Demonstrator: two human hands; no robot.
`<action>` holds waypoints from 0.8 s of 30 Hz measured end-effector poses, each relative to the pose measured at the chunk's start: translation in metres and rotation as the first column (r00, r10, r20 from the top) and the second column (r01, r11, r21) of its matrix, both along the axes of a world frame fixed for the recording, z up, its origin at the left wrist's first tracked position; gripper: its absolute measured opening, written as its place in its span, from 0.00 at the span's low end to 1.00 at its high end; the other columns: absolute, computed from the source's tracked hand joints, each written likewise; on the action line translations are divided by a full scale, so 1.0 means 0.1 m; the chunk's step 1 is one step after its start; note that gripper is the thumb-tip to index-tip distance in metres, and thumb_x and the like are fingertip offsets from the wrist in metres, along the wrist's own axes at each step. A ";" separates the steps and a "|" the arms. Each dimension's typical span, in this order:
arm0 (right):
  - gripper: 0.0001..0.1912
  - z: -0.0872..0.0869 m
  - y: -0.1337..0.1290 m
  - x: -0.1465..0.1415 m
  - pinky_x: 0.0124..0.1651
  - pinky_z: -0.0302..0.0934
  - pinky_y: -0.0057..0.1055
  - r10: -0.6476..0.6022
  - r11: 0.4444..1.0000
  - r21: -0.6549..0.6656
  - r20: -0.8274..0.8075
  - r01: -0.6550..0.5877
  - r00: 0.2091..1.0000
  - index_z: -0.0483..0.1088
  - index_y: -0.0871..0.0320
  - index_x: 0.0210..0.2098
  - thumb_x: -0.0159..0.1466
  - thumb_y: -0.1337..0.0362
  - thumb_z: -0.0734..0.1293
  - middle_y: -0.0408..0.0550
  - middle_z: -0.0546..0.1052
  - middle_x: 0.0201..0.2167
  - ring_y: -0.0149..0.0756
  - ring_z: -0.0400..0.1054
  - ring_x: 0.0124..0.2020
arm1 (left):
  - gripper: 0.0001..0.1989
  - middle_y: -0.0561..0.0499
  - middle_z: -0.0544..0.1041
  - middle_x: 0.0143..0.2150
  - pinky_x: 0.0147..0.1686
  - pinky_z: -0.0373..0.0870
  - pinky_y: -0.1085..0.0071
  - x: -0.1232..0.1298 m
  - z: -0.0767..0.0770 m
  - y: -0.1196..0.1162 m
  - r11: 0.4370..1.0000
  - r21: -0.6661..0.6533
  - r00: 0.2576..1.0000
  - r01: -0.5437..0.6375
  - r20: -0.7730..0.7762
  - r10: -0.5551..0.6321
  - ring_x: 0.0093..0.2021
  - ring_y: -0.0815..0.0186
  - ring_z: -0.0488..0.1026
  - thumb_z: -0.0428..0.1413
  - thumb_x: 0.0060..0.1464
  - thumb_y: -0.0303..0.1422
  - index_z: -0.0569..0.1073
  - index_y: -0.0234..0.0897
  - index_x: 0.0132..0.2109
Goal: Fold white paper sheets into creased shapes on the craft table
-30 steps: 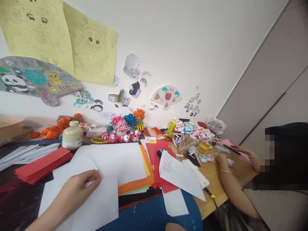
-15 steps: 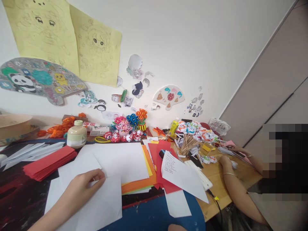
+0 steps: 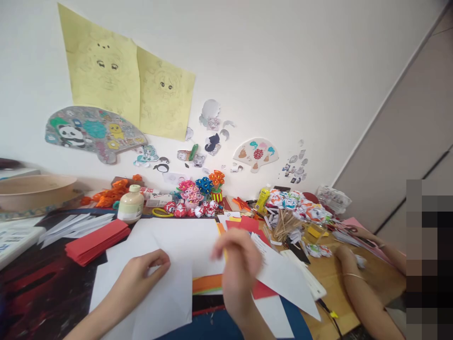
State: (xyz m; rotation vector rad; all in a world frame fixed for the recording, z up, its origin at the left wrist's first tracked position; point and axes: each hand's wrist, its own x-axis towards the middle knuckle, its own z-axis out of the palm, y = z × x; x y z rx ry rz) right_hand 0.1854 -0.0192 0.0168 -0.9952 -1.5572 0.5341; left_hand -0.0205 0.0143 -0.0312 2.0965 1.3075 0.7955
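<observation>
White paper sheets point(image 3: 163, 302) lie on the dark table mat near the front. My left hand point(image 3: 148, 274) rests on them with its fingers curled and thumb near the fingertips; what they pinch, if anything, is too small to tell. Over the right part of the papers hangs my right hand point(image 3: 239, 259), smeared by motion, so its fingers and any held thing are unclear. Behind it are orange sheets point(image 3: 207, 284) and red paper point(image 3: 247, 224). A handwritten white sheet point(image 3: 286, 278) lies to its right.
A stack of red strips point(image 3: 97, 242), white strips point(image 3: 76, 226) and a glue bottle point(image 3: 130, 205) stand left. Paper flowers point(image 3: 203, 185) are at the wall. A bundle of sticks point(image 3: 286, 224) lies right, near another person's arm point(image 3: 357, 288).
My right hand has risen from the bottom edge to above the papers. My left hand stays on the white sheets. The view has shifted, with things appearing farther right.
</observation>
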 end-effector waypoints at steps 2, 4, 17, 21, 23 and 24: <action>0.10 -0.11 0.25 -0.08 0.39 0.62 0.30 0.054 0.997 -0.057 0.029 -0.053 0.998 0.72 0.57 0.38 0.65 0.61 0.60 0.47 0.75 0.36 0.35 0.68 0.35 | 0.13 0.52 0.78 0.34 0.37 0.66 0.72 0.01 0.04 -0.02 1.000 -0.007 0.998 0.018 0.065 -0.017 0.36 0.62 0.74 0.47 0.57 0.41 0.71 0.40 0.33; 0.11 -0.27 0.48 -0.13 0.35 0.62 0.29 0.190 0.952 -0.256 0.069 -0.166 0.979 0.74 0.57 0.37 0.61 0.58 0.65 0.47 0.76 0.34 0.35 0.68 0.33 | 0.14 0.51 0.78 0.33 0.39 0.67 0.70 0.01 0.06 -0.04 1.000 -0.011 0.993 0.027 0.114 -0.025 0.37 0.62 0.73 0.47 0.57 0.41 0.71 0.39 0.32; 0.13 -0.64 0.51 -0.17 0.32 0.59 0.27 0.497 0.786 -0.410 -0.025 -0.463 0.867 0.77 0.59 0.29 0.56 0.55 0.70 0.44 0.75 0.26 0.33 0.66 0.29 | 0.13 0.55 0.70 0.25 0.29 0.60 0.75 0.02 -0.04 -0.02 0.994 -0.027 0.994 0.101 -0.032 -0.102 0.28 0.67 0.66 0.43 0.57 0.36 0.68 0.38 0.30; 0.12 -0.60 0.52 -0.09 0.28 0.54 0.26 0.475 0.795 -0.421 -0.016 -0.437 0.880 0.77 0.59 0.27 0.54 0.55 0.71 0.43 0.74 0.23 0.31 0.63 0.25 | 0.10 0.57 0.64 0.22 0.26 0.55 0.75 0.03 -0.04 -0.01 0.985 -0.074 0.987 0.155 -0.026 -0.157 0.25 0.69 0.61 0.44 0.54 0.32 0.64 0.38 0.27; 0.11 -0.57 0.53 -0.04 0.26 0.51 0.26 0.441 0.809 -0.420 -0.028 -0.411 0.897 0.77 0.60 0.26 0.53 0.57 0.71 0.43 0.73 0.22 0.29 0.60 0.23 | 0.09 0.57 0.63 0.22 0.26 0.55 0.75 0.01 -0.01 0.00 0.983 -0.096 0.987 0.158 0.006 -0.158 0.25 0.69 0.60 0.44 0.53 0.31 0.63 0.38 0.26; 0.11 -0.56 0.54 -0.01 0.25 0.50 0.26 0.427 0.812 -0.422 -0.043 -0.404 0.903 0.77 0.60 0.26 0.53 0.57 0.72 0.42 0.73 0.21 0.29 0.59 0.22 | 0.09 0.57 0.62 0.21 0.26 0.55 0.75 0.00 0.00 0.01 0.981 -0.112 0.987 0.159 0.023 -0.157 0.24 0.69 0.60 0.45 0.52 0.32 0.62 0.38 0.25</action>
